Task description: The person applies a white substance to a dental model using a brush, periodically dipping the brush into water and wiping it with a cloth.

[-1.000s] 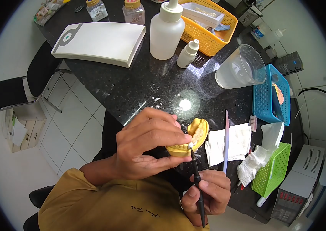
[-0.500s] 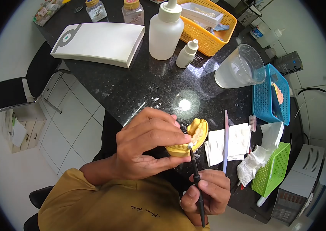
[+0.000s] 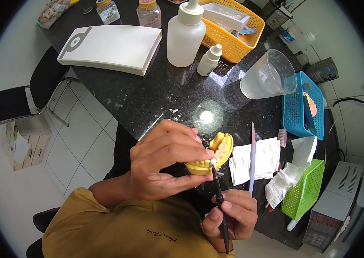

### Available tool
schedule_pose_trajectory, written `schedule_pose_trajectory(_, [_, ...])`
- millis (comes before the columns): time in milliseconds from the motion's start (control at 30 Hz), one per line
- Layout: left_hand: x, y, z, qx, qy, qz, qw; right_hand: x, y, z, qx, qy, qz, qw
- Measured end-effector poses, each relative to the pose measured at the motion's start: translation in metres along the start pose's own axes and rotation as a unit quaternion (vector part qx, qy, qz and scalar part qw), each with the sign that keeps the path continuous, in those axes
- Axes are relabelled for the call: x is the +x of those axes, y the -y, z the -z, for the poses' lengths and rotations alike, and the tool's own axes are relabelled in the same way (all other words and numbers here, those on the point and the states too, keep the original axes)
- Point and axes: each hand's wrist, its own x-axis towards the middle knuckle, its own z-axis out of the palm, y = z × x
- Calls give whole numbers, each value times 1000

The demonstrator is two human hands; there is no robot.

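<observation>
Fingers of my left hand (image 3: 167, 161) are closed around a yellow dental model (image 3: 222, 144) with a row of cream teeth along its arch. My right hand (image 3: 233, 214) pinches a thin black brush-like tool (image 3: 219, 195), held steeply. The tool's pale tip touches the front teeth of the model, close to my left fingertips. To the right of the model lies a folded white tissue (image 3: 265, 161) with a long pale purple stick (image 3: 252, 159) across it.
Ahead on the dark countertop (image 3: 126, 96) are a white box (image 3: 109, 47), a large bottle (image 3: 185, 38), a small bottle (image 3: 209, 61) and a yellow basket (image 3: 229, 47). To the right are a clear cup (image 3: 268, 77), a blue basket (image 3: 293, 105) and a green basket (image 3: 304, 193).
</observation>
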Motion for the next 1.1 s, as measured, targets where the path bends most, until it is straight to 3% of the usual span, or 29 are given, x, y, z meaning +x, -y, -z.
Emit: schedule_pose_trajectory(1100, [0, 0, 0, -4, 2, 1, 1000, 0, 0, 0, 2, 1, -10, 1000])
